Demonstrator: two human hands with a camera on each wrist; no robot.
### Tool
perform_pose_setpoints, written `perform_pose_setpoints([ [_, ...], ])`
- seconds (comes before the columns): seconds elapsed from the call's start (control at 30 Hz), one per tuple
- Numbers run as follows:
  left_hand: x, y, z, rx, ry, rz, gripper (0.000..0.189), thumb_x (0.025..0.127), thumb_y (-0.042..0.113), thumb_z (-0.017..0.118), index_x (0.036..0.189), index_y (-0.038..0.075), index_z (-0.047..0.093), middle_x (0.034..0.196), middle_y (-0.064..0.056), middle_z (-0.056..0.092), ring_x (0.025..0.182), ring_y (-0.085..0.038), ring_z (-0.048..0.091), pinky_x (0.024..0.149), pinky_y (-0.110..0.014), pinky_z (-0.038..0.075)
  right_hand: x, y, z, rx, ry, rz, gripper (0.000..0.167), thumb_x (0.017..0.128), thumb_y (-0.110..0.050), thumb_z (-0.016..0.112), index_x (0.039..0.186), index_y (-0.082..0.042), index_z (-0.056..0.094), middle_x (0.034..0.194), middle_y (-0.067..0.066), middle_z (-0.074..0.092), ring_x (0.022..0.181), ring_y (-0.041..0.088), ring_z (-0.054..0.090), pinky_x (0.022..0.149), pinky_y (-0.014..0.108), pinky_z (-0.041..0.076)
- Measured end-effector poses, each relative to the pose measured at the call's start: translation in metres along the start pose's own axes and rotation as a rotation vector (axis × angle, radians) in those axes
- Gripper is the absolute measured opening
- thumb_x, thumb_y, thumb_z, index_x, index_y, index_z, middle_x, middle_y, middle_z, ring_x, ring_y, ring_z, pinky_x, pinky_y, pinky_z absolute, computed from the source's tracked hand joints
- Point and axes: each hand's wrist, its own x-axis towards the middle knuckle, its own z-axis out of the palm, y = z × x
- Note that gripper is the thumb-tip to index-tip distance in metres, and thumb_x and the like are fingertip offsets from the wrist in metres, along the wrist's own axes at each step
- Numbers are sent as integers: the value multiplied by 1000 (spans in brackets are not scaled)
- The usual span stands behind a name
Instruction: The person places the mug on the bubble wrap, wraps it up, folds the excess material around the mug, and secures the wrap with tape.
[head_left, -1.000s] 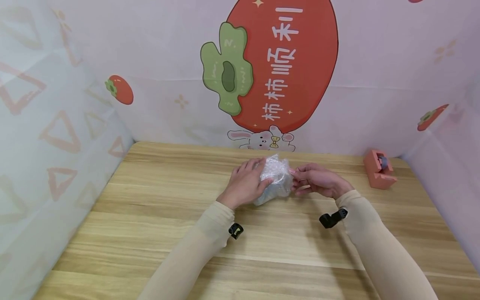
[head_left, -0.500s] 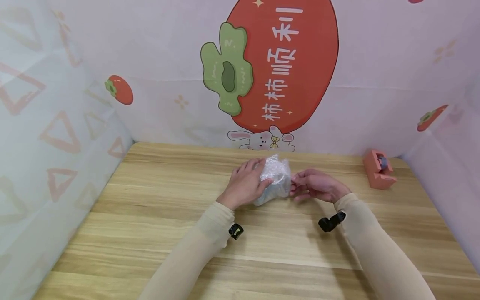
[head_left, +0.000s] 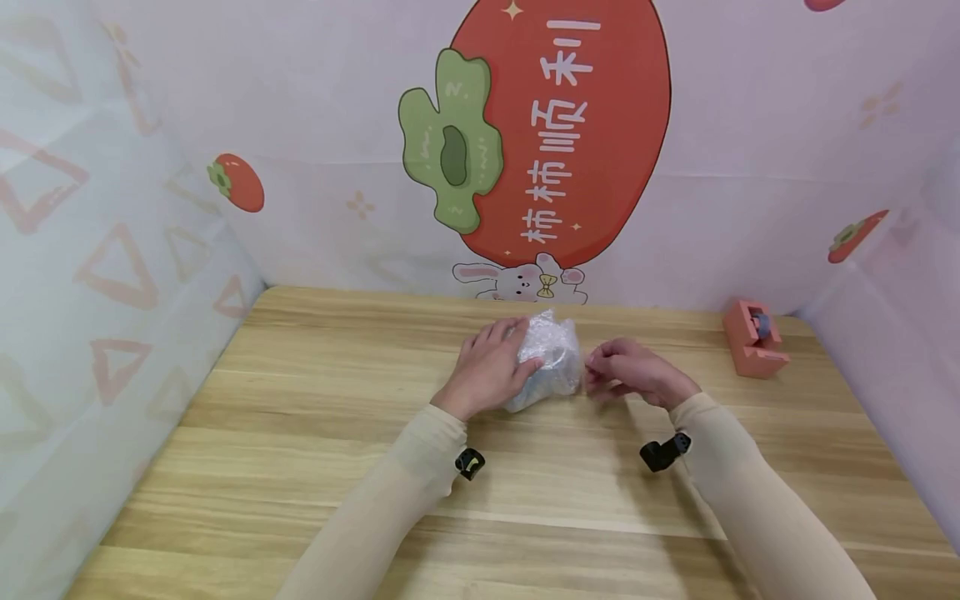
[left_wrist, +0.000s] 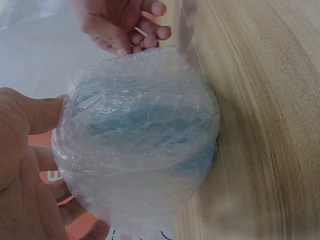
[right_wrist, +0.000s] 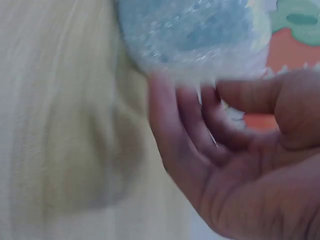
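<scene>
A bundle in clear bubble wrap (head_left: 553,354) stands near the back of the wooden table, with something bluish showing through (left_wrist: 150,120). My left hand (head_left: 483,367) grips its left side, thumb and fingers spread around the wrap. At the other side is my right hand (head_left: 633,368), its fingers bent and the fingertips right at the wrap's edge. The right wrist view is blurred; there the thumb and fingertips (right_wrist: 160,85) come up to the lower edge of the bundle. I cannot tell whether they pinch the wrap.
A coral-pink tape dispenser (head_left: 756,346) with a roll in it stands at the table's back right, beyond my right hand. A printed cloth wall (head_left: 322,225) rises behind the table (head_left: 360,358), and more cloth hangs on both sides.
My right hand's fingertips have shifted down along the bundle's right edge and drawn slightly away from it. The left hand keeps its grip; the bundle stays in place.
</scene>
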Motion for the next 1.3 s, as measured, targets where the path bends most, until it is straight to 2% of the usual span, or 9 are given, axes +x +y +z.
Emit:
perform_pose_setpoints([
  [0.13, 1, 0, 1, -6, 2, 3, 71, 104, 46, 53, 160, 9, 30, 160, -12, 34, 146, -31, 31, 118, -56, 26, -6, -18, 7, -72, 164, -55, 37, 107, -24, 54, 120, 11, 52, 106, 18, 60, 100, 32, 63, 88, 47, 57],
  [0.33, 2, -1, 2, -13, -1, -2, 72, 103, 47, 54, 160, 10, 30, 160, -11, 34, 146, -31, 31, 117, -56, 26, -1, -37, 25, -191, 234, -20, 60, 92, -49, 72, 116, 2, 52, 107, 14, 56, 99, 30, 57, 88, 49, 57],
  [0.47, 2, -1, 1, -22, -4, 4, 73, 103, 47, 55, 160, 11, 29, 160, -11, 34, 147, -31, 31, 117, -58, 26, 4, -41, 33, -214, 278, 14, 56, 88, -52, 75, 97, -3, 51, 92, 9, 52, 88, 23, 54, 80, 46, 57],
  [0.6, 1, -2, 0, -25, -3, 0, 73, 103, 47, 56, 161, 11, 29, 160, -10, 34, 147, -30, 31, 117, -58, 26, 9, -41, 40, -187, 300, -6, 52, 87, -47, 78, 75, -7, 46, 69, 2, 43, 71, 19, 48, 65, 38, 52],
  [0.77, 0, -3, -1, -29, 1, 0, 73, 102, 46, 56, 160, 11, 30, 160, -11, 35, 147, -30, 31, 117, -58, 27, 13, -41, 43, -161, 289, -30, 55, 87, -44, 79, 66, -10, 41, 58, -3, 34, 60, 16, 42, 60, 34, 48],
  [0.9, 1, -2, -1, -35, -1, 1, 73, 102, 46, 56, 161, 11, 29, 160, -10, 34, 147, -30, 31, 117, -57, 26, 10, -42, 43, -150, 274, -3, 53, 89, -48, 76, 72, -10, 42, 60, -3, 35, 59, 16, 42, 65, 36, 50],
  [1.1, 0, -2, -1, -61, 2, 2, 74, 102, 47, 56, 161, 11, 29, 160, -10, 34, 147, -29, 29, 118, -57, 24, 12, -43, 50, -159, 307, 1, 57, 85, -50, 79, 69, -10, 42, 72, 0, 42, 59, 15, 42, 57, 30, 42],
  [1.2, 0, -3, 0, -72, 14, -3, 74, 102, 46, 58, 160, 11, 31, 160, -10, 35, 147, -29, 30, 118, -56, 24, 13, -44, 53, -182, 319, 11, 57, 85, -49, 79, 86, -5, 43, 96, 9, 43, 70, 18, 45, 59, 29, 40],
  [1.3, 0, -3, 1, -80, 15, -4, 74, 101, 47, 59, 160, 11, 31, 160, -10, 36, 146, -30, 31, 118, -57, 24, 10, -43, 53, -196, 319, 29, 68, 86, -50, 77, 110, 1, 40, 114, 15, 39, 85, 22, 47, 66, 31, 45],
])
